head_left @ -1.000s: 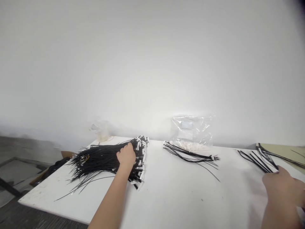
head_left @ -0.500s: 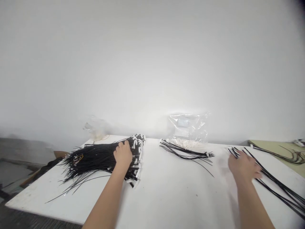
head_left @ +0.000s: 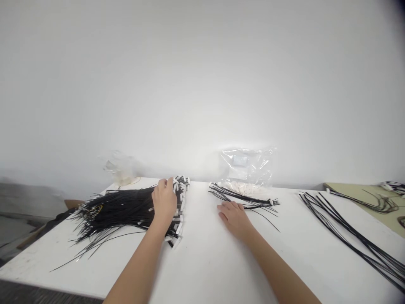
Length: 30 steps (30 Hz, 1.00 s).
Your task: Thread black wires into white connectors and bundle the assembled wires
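My left hand [head_left: 164, 200] is on the big pile of black wires [head_left: 126, 207], near the end with white connectors [head_left: 179, 226]. Its fingers bend down over the wires; the fingertips are partly hidden. In the middle of the table, my right hand [head_left: 234, 218] is palm down with its fingers stretched out, holding nothing visible. Its fingertips are by a smaller bundle of black wires [head_left: 243, 200], which has white connectors at its left end and a white tie near its right end. Whether they touch, I cannot tell.
The white table [head_left: 202, 261] stands against a pale wall. A clear plastic bag [head_left: 248, 169] of small white parts is behind the small bundle, another clear bag [head_left: 122, 169] at the back left. Long black wires [head_left: 351, 230] lie to the right, before a yellowish-green surface [head_left: 357, 191].
My right hand has moved left, from the long wires on the right to the small bundle in the middle. The left hand stays on the pile. The view has shifted slightly.
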Motion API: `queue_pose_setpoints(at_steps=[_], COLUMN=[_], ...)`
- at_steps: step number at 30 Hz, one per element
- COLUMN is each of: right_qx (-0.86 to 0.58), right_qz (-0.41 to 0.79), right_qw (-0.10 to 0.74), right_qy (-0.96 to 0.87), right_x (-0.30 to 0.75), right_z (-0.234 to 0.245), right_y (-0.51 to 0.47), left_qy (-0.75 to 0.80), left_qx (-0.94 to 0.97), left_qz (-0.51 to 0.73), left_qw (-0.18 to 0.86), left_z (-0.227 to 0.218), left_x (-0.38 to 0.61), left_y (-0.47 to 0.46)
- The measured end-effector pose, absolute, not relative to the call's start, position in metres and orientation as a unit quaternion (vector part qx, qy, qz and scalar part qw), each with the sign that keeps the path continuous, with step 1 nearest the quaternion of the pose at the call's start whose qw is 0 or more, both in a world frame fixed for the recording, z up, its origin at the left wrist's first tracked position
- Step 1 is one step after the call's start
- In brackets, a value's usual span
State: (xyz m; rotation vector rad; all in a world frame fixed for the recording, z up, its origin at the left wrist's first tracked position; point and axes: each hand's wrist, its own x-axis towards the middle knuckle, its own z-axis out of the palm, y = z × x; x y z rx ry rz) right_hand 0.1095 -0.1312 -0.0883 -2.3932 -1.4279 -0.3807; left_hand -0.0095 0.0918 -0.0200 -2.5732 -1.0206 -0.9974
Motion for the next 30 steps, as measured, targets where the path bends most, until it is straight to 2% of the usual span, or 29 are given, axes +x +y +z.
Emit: queue_pose_setpoints(at_steps=[5,11,30], right_qx=[-0.848,-0.858,-0.89], right_qz=[-0.098,-0.049,0.007], right_qw=[0.144,0.12,0.109], right_qy=[-0.501,-0.496,-0.443], right_x=[0.112,0.112,0.119], right_z=[-0.088,-0.085,-0.089], right_y=[-0.131,-0.13,-0.123], left_qy=[-0.246,-0.162,-0.23], left_qx=[-0.881,-0.894,-0.914], left_qz=[-0.397,-0.414,-0.331], left_qw=[0.079,0.057,0.052], left_z=[-0.026,-0.03,-0.038], left_x=[-0.004,-0.002,0.001], left_y=[0.087,0.083,0.073])
